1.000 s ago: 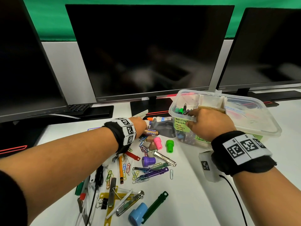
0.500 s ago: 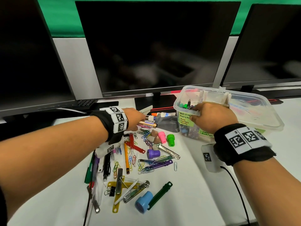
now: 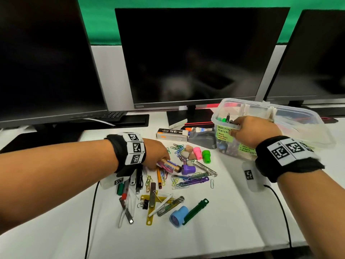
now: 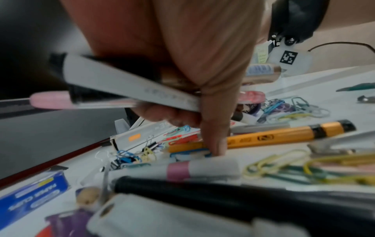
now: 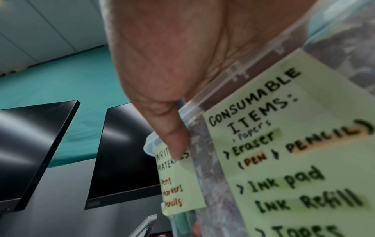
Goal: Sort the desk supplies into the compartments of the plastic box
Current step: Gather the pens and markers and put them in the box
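Head view: my right hand [image 3: 255,132] gripped the near rim of the plastic box [image 3: 306,124], which was tipped up at the desk's right. The writing-materials compartment [image 3: 226,116] already had some pens in it. My left hand [image 3: 156,156] was down in the pile, clutching a bundle of items [image 3: 169,165]. Most supplies lay unsorted: paper clips [image 3: 177,148], purple stamp [image 3: 187,169], blue stamp [image 3: 178,215], yellow pencil [image 3: 158,177]. I judged the task early, most left.

Left wrist: hand wrapped round a white flat item [image 4: 125,83] plus others, one finger [image 4: 215,141] touching the desk by the pencil.

Right wrist: thumb [image 5: 172,136] pinched the box wall beside the green labels [image 5: 284,152].
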`<control>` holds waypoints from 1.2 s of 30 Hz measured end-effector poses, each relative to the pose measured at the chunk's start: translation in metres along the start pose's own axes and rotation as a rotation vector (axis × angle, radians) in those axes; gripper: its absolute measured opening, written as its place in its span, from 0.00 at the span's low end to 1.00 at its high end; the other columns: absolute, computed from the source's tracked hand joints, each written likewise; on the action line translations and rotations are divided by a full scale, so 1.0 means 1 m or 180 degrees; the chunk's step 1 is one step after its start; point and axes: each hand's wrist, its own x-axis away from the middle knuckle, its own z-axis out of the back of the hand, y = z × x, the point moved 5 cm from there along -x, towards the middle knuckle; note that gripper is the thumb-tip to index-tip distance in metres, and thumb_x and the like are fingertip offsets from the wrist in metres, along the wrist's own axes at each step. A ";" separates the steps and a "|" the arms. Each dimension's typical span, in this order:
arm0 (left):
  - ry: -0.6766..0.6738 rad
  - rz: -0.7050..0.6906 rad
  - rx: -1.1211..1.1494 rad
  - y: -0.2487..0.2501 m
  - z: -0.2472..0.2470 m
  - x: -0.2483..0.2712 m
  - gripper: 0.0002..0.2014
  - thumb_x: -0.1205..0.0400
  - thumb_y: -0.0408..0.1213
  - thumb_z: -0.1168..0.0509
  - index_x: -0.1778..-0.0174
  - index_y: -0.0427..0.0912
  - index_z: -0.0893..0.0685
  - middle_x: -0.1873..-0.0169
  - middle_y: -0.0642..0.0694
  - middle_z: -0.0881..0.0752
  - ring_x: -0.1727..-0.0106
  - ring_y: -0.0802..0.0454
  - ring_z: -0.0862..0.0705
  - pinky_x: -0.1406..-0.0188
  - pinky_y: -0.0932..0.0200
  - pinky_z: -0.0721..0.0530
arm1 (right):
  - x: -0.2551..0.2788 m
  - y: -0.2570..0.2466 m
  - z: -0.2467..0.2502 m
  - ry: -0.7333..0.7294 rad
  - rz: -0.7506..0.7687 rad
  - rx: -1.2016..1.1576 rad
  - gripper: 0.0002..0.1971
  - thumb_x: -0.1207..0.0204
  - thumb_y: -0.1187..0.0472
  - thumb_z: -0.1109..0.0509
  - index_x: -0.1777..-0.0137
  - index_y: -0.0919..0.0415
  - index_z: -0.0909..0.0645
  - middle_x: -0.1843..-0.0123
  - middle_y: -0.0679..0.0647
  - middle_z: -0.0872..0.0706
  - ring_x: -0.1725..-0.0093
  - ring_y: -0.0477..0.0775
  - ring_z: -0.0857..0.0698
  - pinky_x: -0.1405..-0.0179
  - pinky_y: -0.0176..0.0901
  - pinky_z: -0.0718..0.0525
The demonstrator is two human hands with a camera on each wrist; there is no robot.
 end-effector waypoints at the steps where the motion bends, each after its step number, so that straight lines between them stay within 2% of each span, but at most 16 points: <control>1: 0.0022 0.0003 0.0052 0.000 -0.001 0.000 0.17 0.22 0.37 0.32 0.37 0.45 0.18 0.44 0.46 0.14 0.43 0.47 0.18 0.52 0.62 0.28 | 0.000 0.000 0.000 0.0000 0.0005 0.0002 0.19 0.23 0.47 0.37 0.34 0.48 0.21 0.41 0.56 0.13 0.45 0.60 0.15 0.43 0.50 0.17; 4: 0.0057 0.0047 0.0146 0.000 -0.002 0.003 0.15 0.22 0.37 0.33 0.39 0.44 0.18 0.49 0.46 0.15 0.48 0.47 0.18 0.54 0.63 0.28 | 0.000 0.000 0.000 0.0003 0.0029 0.0045 0.19 0.22 0.47 0.37 0.33 0.48 0.21 0.42 0.56 0.13 0.45 0.60 0.15 0.44 0.51 0.16; 7: 0.0174 0.0066 0.0209 -0.001 -0.002 0.005 0.14 0.20 0.38 0.35 0.38 0.45 0.18 0.45 0.45 0.14 0.43 0.46 0.17 0.50 0.60 0.25 | -0.001 0.001 0.000 -0.0005 0.0032 0.0068 0.18 0.22 0.47 0.38 0.34 0.48 0.21 0.43 0.56 0.13 0.46 0.60 0.15 0.45 0.50 0.16; 9: 0.0287 0.0041 0.0277 -0.002 0.001 0.006 0.14 0.19 0.40 0.35 0.38 0.44 0.19 0.44 0.46 0.14 0.43 0.46 0.17 0.54 0.63 0.29 | -0.002 0.001 0.000 0.0003 0.0026 0.0066 0.19 0.22 0.47 0.38 0.34 0.48 0.21 0.43 0.55 0.13 0.46 0.60 0.15 0.45 0.50 0.17; 12: 0.0505 0.0035 0.0435 -0.004 0.010 0.008 0.13 0.19 0.41 0.35 0.39 0.44 0.20 0.46 0.47 0.15 0.50 0.49 0.19 0.56 0.63 0.32 | -0.003 0.001 -0.002 0.0003 0.0032 0.0072 0.19 0.22 0.47 0.38 0.33 0.48 0.21 0.42 0.55 0.13 0.46 0.60 0.15 0.47 0.49 0.17; 14: 0.0700 0.0140 0.0606 -0.008 0.017 0.010 0.12 0.18 0.42 0.36 0.41 0.44 0.21 0.50 0.47 0.16 0.54 0.53 0.23 0.56 0.62 0.31 | -0.004 0.001 -0.002 0.0004 0.0033 0.0064 0.19 0.22 0.46 0.38 0.33 0.48 0.22 0.42 0.56 0.13 0.46 0.60 0.15 0.48 0.48 0.18; 17: 0.0986 0.0539 0.0809 -0.025 0.026 0.011 0.08 0.19 0.38 0.38 0.45 0.43 0.21 0.57 0.47 0.20 0.56 0.51 0.22 0.58 0.60 0.28 | -0.005 0.002 -0.003 0.0005 0.0030 0.0052 0.19 0.22 0.46 0.38 0.33 0.49 0.21 0.42 0.56 0.13 0.46 0.60 0.15 0.47 0.48 0.18; 19: 0.0912 0.1026 0.0775 -0.040 0.024 0.013 0.09 0.18 0.37 0.40 0.44 0.42 0.21 0.57 0.48 0.21 0.56 0.50 0.23 0.58 0.59 0.27 | -0.006 0.003 -0.003 0.0005 0.0036 0.0054 0.19 0.22 0.46 0.38 0.33 0.49 0.21 0.42 0.56 0.13 0.45 0.60 0.16 0.47 0.49 0.19; 21: 0.0658 0.1530 0.0787 -0.054 0.015 0.017 0.12 0.17 0.38 0.41 0.39 0.39 0.21 0.55 0.46 0.21 0.55 0.50 0.22 0.57 0.59 0.26 | -0.007 0.003 -0.003 0.0023 0.0039 0.0068 0.19 0.22 0.46 0.37 0.33 0.49 0.21 0.42 0.56 0.13 0.44 0.60 0.16 0.47 0.48 0.19; 23: 0.0374 0.1823 0.0806 -0.063 0.005 0.019 0.15 0.17 0.39 0.40 0.37 0.37 0.21 0.53 0.44 0.19 0.52 0.48 0.20 0.55 0.60 0.24 | -0.007 0.003 -0.003 0.0041 0.0045 0.0072 0.19 0.22 0.46 0.37 0.33 0.49 0.21 0.42 0.56 0.13 0.44 0.60 0.16 0.48 0.47 0.20; 25: 0.0182 0.1958 0.0825 -0.068 -0.004 0.020 0.16 0.16 0.40 0.40 0.36 0.36 0.20 0.55 0.44 0.22 0.54 0.50 0.22 0.58 0.62 0.25 | -0.008 0.003 -0.003 0.0036 0.0037 0.0071 0.19 0.22 0.46 0.37 0.33 0.49 0.21 0.42 0.56 0.13 0.45 0.60 0.16 0.48 0.47 0.20; 27: 0.0095 0.2055 0.0889 -0.070 -0.009 0.020 0.17 0.17 0.42 0.38 0.37 0.36 0.20 0.61 0.46 0.23 0.56 0.51 0.24 0.65 0.64 0.27 | -0.008 0.003 -0.004 0.0028 0.0033 0.0071 0.19 0.22 0.46 0.37 0.34 0.49 0.21 0.43 0.56 0.13 0.46 0.60 0.15 0.48 0.48 0.19; 28: 0.0053 0.2087 0.0940 -0.071 -0.011 0.020 0.18 0.18 0.44 0.37 0.37 0.35 0.19 0.64 0.47 0.23 0.56 0.51 0.24 0.65 0.64 0.27 | -0.008 0.003 -0.004 0.0033 0.0031 0.0073 0.18 0.23 0.46 0.37 0.35 0.49 0.20 0.44 0.56 0.13 0.47 0.60 0.15 0.48 0.48 0.19; 33: -0.0131 0.2136 0.1069 -0.066 -0.024 0.017 0.27 0.23 0.53 0.31 0.36 0.36 0.21 0.55 0.45 0.23 0.54 0.51 0.25 0.45 0.58 0.22 | -0.008 0.003 -0.004 0.0084 0.0040 0.0104 0.18 0.23 0.45 0.37 0.36 0.48 0.20 0.45 0.55 0.13 0.48 0.60 0.15 0.46 0.50 0.16; 36: -0.0111 0.2160 0.1062 -0.063 -0.027 0.013 0.28 0.25 0.54 0.29 0.37 0.37 0.20 0.56 0.46 0.22 0.54 0.50 0.23 0.42 0.58 0.20 | -0.007 0.002 -0.004 0.0084 0.0038 0.0092 0.18 0.23 0.46 0.37 0.36 0.48 0.20 0.45 0.55 0.13 0.49 0.59 0.15 0.47 0.49 0.16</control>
